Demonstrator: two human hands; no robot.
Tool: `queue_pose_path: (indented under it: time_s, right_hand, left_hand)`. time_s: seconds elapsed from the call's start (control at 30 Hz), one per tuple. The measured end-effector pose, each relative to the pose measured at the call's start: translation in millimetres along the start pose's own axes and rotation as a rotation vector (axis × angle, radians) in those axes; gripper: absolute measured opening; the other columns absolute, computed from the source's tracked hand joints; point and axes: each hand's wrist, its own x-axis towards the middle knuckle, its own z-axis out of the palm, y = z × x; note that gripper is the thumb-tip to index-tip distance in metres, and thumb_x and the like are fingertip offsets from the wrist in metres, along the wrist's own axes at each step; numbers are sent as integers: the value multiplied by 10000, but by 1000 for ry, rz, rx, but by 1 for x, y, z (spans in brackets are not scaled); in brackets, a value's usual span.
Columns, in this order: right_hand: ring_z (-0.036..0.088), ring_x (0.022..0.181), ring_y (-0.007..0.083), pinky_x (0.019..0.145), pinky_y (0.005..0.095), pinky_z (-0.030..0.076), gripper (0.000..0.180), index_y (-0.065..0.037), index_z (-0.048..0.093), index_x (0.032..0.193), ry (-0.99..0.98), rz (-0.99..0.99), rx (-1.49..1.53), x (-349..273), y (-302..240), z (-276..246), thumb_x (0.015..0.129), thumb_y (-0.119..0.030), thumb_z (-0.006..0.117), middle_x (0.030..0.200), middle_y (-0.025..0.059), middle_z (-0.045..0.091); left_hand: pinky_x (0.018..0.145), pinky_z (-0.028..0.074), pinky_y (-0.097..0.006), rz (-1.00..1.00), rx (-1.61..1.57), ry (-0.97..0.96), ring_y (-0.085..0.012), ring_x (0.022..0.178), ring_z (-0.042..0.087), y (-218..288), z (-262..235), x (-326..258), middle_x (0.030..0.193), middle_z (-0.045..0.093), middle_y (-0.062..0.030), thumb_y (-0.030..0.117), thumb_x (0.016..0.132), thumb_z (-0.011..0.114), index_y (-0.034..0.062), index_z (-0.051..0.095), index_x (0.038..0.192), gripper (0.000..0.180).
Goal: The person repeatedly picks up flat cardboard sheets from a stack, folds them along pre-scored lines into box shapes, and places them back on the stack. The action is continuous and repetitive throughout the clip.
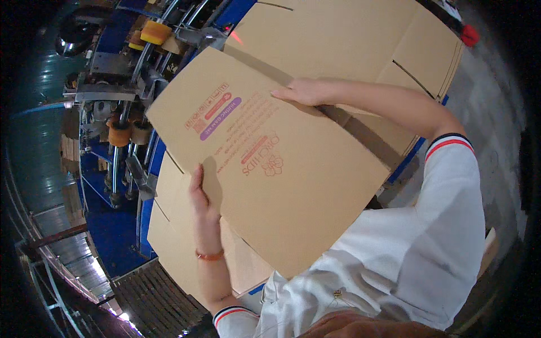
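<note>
A flat, folded cardboard box (304, 186) with red and purple print is held up at a slant in front of my body. My left hand (204, 194) grips its left edge, thumb at the rim and the other fingers mostly hidden. On the opposite edge, my right hand (304, 91) lies over the rim with fingertips on the printed face; its thumb is not clearly seen. Beneath the box lies a larger flat cardboard sheet (344, 39) with slots cut in it. More cardboard (169, 236) shows under my left forearm.
To the left stands a blue machine with metal shafts (138, 73) and yellow-orange rollers (156, 32). Its blue edge (407, 160) shows under the cardboard at right. A stack of dark, ridged layers (155, 301) sits at lower left. Grey floor (496, 135) lies to the right.
</note>
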Motion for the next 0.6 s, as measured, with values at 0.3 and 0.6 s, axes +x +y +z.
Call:
queue_pose_path:
  time_s: [0.3, 0.6]
  right_hand:
    - [628, 954, 346, 838, 419, 474, 812, 106, 659, 990, -64, 189, -162, -66, -34, -1, 871, -663, 430, 990, 278, 645]
    - [617, 960, 329, 863, 413, 464, 630, 76, 620, 1105, 66, -44, 250, -36, 6, 6, 909, -510, 499, 1037, 269, 639]
  left_hand:
    - [967, 447, -398, -47, 168, 255, -257, 1156, 530, 14, 64, -51, 1274, 536, -132, 263, 1009, 395, 2, 446, 1297, 391]
    - [852, 486, -386, -21, -15, 231, -231, 1022, 560, -64, -6, 10, 1119, 585, -109, 281, 966, 519, 9, 498, 1232, 381]
